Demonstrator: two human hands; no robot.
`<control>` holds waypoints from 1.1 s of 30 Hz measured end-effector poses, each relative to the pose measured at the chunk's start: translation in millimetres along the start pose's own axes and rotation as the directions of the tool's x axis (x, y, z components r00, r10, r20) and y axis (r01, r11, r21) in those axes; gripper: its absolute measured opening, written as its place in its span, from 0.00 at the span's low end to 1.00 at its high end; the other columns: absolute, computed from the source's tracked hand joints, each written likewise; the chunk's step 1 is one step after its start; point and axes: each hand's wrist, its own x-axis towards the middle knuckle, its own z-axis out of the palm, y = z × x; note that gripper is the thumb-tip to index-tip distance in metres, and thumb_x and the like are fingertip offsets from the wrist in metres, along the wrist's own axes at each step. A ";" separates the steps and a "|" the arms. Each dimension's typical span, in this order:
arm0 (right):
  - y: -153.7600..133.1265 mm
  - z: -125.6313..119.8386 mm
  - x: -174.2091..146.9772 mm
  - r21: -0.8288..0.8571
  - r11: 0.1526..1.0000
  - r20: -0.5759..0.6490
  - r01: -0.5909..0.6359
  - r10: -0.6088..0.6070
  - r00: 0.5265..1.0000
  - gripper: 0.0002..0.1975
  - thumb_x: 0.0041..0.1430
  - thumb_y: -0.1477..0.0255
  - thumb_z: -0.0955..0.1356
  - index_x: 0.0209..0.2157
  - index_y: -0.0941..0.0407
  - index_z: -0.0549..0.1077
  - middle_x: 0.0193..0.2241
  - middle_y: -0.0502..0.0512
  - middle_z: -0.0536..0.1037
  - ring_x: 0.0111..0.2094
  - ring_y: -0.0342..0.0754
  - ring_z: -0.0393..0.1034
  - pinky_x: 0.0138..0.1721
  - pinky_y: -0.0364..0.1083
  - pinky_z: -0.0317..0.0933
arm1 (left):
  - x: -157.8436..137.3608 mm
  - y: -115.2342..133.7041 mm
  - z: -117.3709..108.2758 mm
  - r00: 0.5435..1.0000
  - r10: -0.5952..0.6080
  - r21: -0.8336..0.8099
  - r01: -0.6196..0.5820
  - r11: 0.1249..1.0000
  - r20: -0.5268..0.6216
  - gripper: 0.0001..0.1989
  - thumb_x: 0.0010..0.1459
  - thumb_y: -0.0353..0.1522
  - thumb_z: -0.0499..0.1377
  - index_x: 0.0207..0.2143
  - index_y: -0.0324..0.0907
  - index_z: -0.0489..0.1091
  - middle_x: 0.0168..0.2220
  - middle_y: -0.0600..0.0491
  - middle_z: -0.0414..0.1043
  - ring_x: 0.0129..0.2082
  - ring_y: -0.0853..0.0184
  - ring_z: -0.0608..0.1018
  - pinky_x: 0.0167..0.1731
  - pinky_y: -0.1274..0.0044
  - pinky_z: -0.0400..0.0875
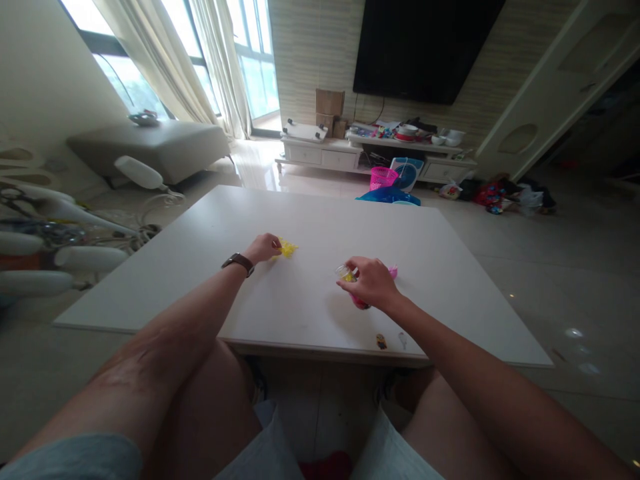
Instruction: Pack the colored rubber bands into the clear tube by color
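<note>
My left hand (pixel 264 248), with a dark watch on its wrist, is at a small pile of thin yellow pieces (pixel 287 249) on the white table. Its fingers are pinched at the pile's left edge, on some of the pieces. My right hand (pixel 371 283) grips a small clear container (pixel 344 272), tilted with its mouth to the left; some yellow shows inside. Just below that hand is a red-pink thing (pixel 359 302), partly hidden. A pink item (pixel 393 271) lies beyond the knuckles. Near the front edge lie a small yellow-and-dark figure (pixel 381 341) and a pale, shiny piece (pixel 403 340).
The white table (pixel 320 220) spans the view before my knees. Past its far edge are a pink basket (pixel 383 177) and a blue plastic thing (pixel 387 195). A white lamp-like fixture (pixel 140 173) stands at the left. A low cabinet (pixel 320 155) runs along the wall.
</note>
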 end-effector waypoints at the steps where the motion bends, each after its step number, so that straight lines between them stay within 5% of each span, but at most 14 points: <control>1: -0.1 -0.2 -0.1 0.000 1.000 0.003 -0.002 0.002 1.000 0.14 0.50 0.61 0.75 0.36 0.54 0.75 0.34 0.51 0.81 0.30 0.46 0.72 0.40 0.47 0.58 | -0.4 2.1 -3.3 1.000 0.002 -0.005 -0.002 1.000 -0.001 0.11 0.46 0.32 0.65 0.35 0.39 0.79 0.33 0.49 0.80 0.31 0.66 0.78 0.29 0.79 0.69; 8: -1.1 -0.9 0.2 -0.014 1.000 0.031 -0.006 0.006 0.999 0.14 0.51 0.61 0.74 0.36 0.54 0.76 0.35 0.51 0.81 0.31 0.47 0.73 0.41 0.47 0.58 | -10.3 27.1 -24.1 0.997 0.069 -0.134 -0.073 0.988 -0.032 0.11 0.47 0.34 0.65 0.34 0.39 0.80 0.32 0.50 0.80 0.32 0.65 0.79 0.32 0.77 0.70; 13: -0.9 0.7 1.7 -0.032 0.999 0.070 -0.019 0.022 0.997 0.15 0.52 0.60 0.74 0.39 0.54 0.77 0.37 0.53 0.82 0.35 0.49 0.74 0.42 0.47 0.59 | -26.2 51.5 -29.4 0.994 0.088 -0.384 -0.057 0.922 0.063 0.12 0.45 0.35 0.68 0.32 0.37 0.79 0.30 0.49 0.81 0.32 0.64 0.80 0.31 0.77 0.72; 18: 0.4 4.3 3.3 -0.046 0.999 0.107 0.006 -0.001 0.994 0.16 0.53 0.61 0.73 0.42 0.54 0.78 0.40 0.54 0.82 0.37 0.49 0.75 0.45 0.48 0.59 | -46.7 80.0 -26.6 0.957 0.245 -0.527 -0.127 0.840 0.159 0.12 0.47 0.35 0.68 0.33 0.36 0.80 0.27 0.49 0.79 0.29 0.67 0.78 0.29 0.77 0.71; 25: -1.0 7.4 4.8 -0.056 0.998 0.129 0.040 -0.033 0.991 0.18 0.54 0.61 0.73 0.46 0.53 0.80 0.41 0.53 0.82 0.38 0.49 0.75 0.45 0.48 0.59 | -66.2 111.4 -12.7 0.865 0.432 -0.554 -0.235 0.799 0.255 0.11 0.49 0.34 0.67 0.33 0.35 0.80 0.26 0.49 0.78 0.27 0.68 0.77 0.29 0.77 0.70; 33: -1.4 9.7 3.3 -0.056 0.998 0.133 0.043 -0.036 0.990 0.19 0.54 0.61 0.73 0.46 0.52 0.80 0.40 0.53 0.82 0.41 0.51 0.75 0.46 0.49 0.60 | -77.3 127.6 -5.9 0.845 0.466 -0.499 -0.294 0.815 0.263 0.10 0.49 0.32 0.66 0.34 0.36 0.81 0.27 0.49 0.80 0.27 0.67 0.78 0.30 0.77 0.70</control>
